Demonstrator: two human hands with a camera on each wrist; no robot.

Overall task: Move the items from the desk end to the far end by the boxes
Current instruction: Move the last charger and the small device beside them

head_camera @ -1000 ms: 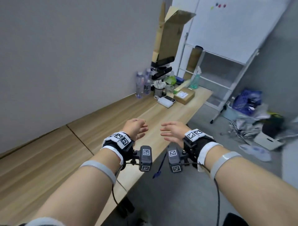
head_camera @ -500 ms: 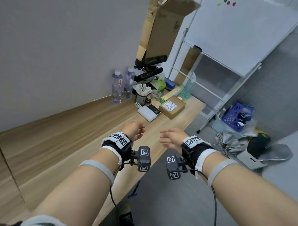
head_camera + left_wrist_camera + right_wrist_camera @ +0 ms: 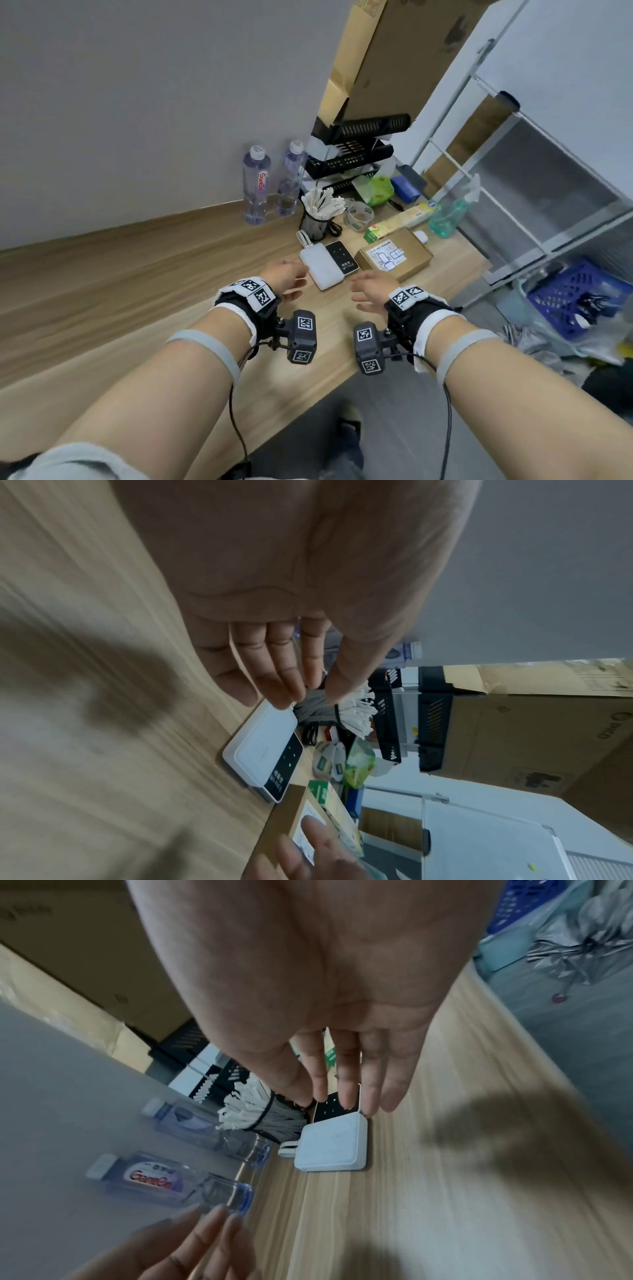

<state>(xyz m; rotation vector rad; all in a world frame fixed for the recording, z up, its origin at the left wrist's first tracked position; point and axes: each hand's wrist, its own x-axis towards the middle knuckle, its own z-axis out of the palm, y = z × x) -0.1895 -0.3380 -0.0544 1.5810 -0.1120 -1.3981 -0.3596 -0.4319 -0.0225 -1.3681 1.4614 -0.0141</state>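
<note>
Both my hands hover empty over the wooden desk (image 3: 144,274), fingers relaxed and straight. My left hand (image 3: 286,277) (image 3: 274,674) is just left of a white power bank (image 3: 322,269) (image 3: 263,745) (image 3: 334,1146). A flat black device (image 3: 342,257) lies against the power bank. My right hand (image 3: 371,289) (image 3: 346,1091) floats just right of them, in front of a small brown parcel (image 3: 394,258). Neither hand touches anything.
Behind stand two water bottles (image 3: 256,185), a mesh cup of white sticks (image 3: 317,216), a tape roll (image 3: 358,214), a green bag (image 3: 376,188), a spray bottle (image 3: 448,214), black trays (image 3: 356,150) and a tall cardboard box (image 3: 404,58). A blue basket (image 3: 579,301) sits on the floor at right.
I have come closer along the desk to the cluster of items. Both hands moved forward to either side of the power bank, still holding nothing.
</note>
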